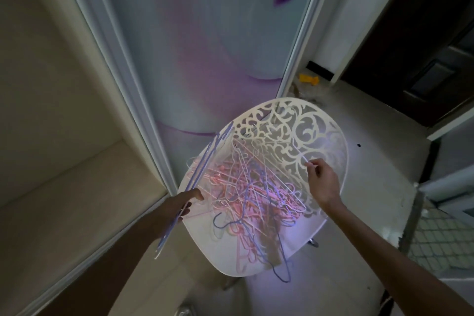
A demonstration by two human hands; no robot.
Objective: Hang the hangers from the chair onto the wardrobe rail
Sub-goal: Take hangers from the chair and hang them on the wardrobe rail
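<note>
With the left hand (pixel 188 200) gripping a gathered bunch of hangers (pixel 205 161) and the right hand (pixel 322 179) pinching 1 white hanger (pixel 289 182) from the tangled pile (pixel 256 200) on the chair (pixel 320 131), lifting it could drag hooked neighbours off.

The white chair (pixel 331 136) is showing a cut-out scroll pattern; the tangled hangers (pixel 254 195) are glowing pink, white and purple.
</note>
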